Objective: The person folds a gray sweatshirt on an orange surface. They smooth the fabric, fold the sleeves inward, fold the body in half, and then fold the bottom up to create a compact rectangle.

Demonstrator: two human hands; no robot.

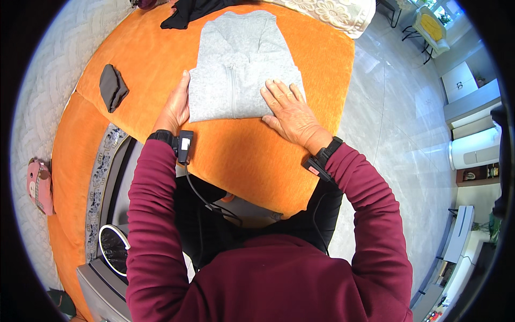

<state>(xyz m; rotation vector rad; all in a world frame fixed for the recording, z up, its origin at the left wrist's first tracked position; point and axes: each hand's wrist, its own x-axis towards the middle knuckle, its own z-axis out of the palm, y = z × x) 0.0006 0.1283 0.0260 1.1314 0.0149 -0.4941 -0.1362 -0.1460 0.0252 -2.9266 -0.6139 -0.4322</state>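
A light grey zip-up garment (217, 86) lies folded into a compact shape on the orange sofa cover (322, 72). Its zip runs down the middle of the near part, and its far end narrows. My left hand (179, 100) is at the garment's left edge with the thumb pointing away from me; its other fingers are mostly hidden, so a grip on the cloth cannot be made out. Palm down, my right hand (291, 112) rests on the near right corner, fingers slightly spread. Each wrist wears a black strap with a small cabled device.
A small dark folded cloth (113, 87) lies to the left. Beyond the grey garment are a black garment (189, 12) and a cream lace cover (330, 12). A bin (114, 249) stands by my left arm. Grey tiled floor (378, 104) extends on the right.
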